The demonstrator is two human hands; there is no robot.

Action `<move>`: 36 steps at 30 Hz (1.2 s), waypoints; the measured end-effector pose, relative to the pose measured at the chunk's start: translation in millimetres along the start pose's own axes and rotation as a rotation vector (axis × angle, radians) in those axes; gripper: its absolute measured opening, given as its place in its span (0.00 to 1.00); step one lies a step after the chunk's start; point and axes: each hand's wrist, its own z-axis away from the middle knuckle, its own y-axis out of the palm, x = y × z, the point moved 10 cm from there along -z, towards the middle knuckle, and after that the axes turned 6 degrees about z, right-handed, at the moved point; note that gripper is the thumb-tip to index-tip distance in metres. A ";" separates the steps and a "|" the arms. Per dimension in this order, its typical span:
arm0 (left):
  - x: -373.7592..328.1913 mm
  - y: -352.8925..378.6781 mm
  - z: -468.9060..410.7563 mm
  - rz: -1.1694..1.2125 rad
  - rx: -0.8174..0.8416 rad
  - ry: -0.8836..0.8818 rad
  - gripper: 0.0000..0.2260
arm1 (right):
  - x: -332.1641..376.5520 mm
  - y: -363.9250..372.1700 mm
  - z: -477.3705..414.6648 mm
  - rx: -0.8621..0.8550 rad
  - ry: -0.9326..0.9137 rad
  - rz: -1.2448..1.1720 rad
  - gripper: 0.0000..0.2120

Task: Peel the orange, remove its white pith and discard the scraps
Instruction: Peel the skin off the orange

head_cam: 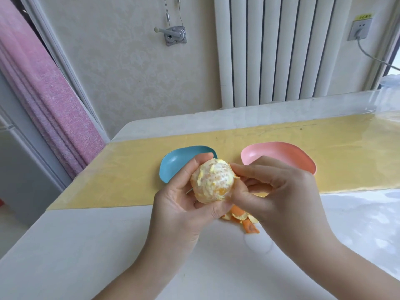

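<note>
Head view: mostly peeled orange (213,180) cupped in left grip (179,208).
Right grip (281,191) pinching its right side; peel scraps (242,217) on surface (108,245) just below; blue dish (179,161), pink dish (281,154) beyond.

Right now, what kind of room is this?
Probably a home, maybe a dining corner: white radiator, pink curtain, and a table with a blue dish and a pink dish.
</note>
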 end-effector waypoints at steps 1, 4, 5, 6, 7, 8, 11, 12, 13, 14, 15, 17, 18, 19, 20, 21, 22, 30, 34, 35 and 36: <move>0.7 0.3 0.6 0.000 -0.007 0.000 0.26 | 2.2 -2.3 0.2 -0.032 -0.020 0.054 0.10; 1.0 2.5 1.0 0.002 -0.009 0.003 0.27 | 3.3 -6.1 0.6 -0.069 -0.035 0.117 0.09; 1.0 1.8 0.5 0.007 -0.008 0.004 0.28 | 2.4 -5.9 0.5 -0.056 -0.021 0.096 0.09; 0.0 1.4 -0.2 0.017 -0.003 0.007 0.28 | -0.8 -4.3 0.2 -0.027 0.015 0.044 0.09; -1.1 0.6 -1.1 0.031 0.005 0.011 0.28 | -5.9 -0.8 -0.3 0.021 0.071 -0.047 0.09; -2.5 -0.1 -2.2 0.048 0.014 0.013 0.28 | -10.3 4.4 -0.7 0.081 0.134 -0.171 0.09; -3.2 -2.7 -4.0 0.073 0.034 0.007 0.27 | -13.2 14.2 -1.3 0.207 0.236 -0.386 0.10; -2.7 -2.5 -4.0 0.070 0.038 0.002 0.27 | -13.2 13.1 -1.9 0.203 0.233 -0.360 0.11; -1.5 -2.0 -3.7 0.066 0.043 -0.004 0.27 | -13.3 10.9 -2.6 0.182 0.217 -0.301 0.11; -0.3 -0.9 -3.3 0.062 0.047 -0.010 0.27 | -12.4 7.5 -3.1 0.149 0.193 -0.226 0.11; 0.9 0.0 -3.0 0.061 0.050 -0.017 0.27 | -10.3 4.4 -3.6 0.116 0.162 -0.154 0.09; 3.7 1.2 -2.9 0.076 0.057 -0.031 0.27 | -7.6 0.2 -4.2 0.067 0.119 -0.057 0.09; 5.5 1.9 -3.3 0.101 0.063 -0.046 0.27 | -8.6 -0.6 -4.6 0.059 0.123 -0.055 0.09; 8.2 2.1 -4.0 0.141 0.069 -0.071 0.27 | -10.9 -0.7 -5.3 0.064 0.143 -0.082 0.10; 11.6 2.4 -4.8 0.193 0.077 -0.105 0.27 | -14.0 -0.3 -5.7 0.077 0.172 -0.117 0.12; 15.4 2.8 -5.5 0.245 0.090 -0.141 0.28 | -16.1 0.8 -6.2 0.097 0.198 -0.157 0.13; 18.4 3.5 -6.0 0.289 0.108 -0.173 0.30 | -17.5 1.9 -6.4 0.116 0.218 -0.193 0.12; 26.9 4.7 -7.2 0.471 0.142 -0.298 0.32 | -25.2 14.4 -8.0 0.296 0.348 -0.424 0.08; 24.3 -0.5 -9.4 0.414 0.154 -0.286 0.32 | -24.2 21.9 -5.3 0.389 0.361 -0.474 0.13; 24.0 -0.4 -9.3 0.390 0.166 -0.283 0.32 | -25.0 20.8 -6.1 0.374 0.358 -0.458 0.13; 23.8 0.4 -9.1 0.365 0.179 -0.280 0.32 | -25.2 19.2 -7.2 0.360 0.342 -0.441 0.12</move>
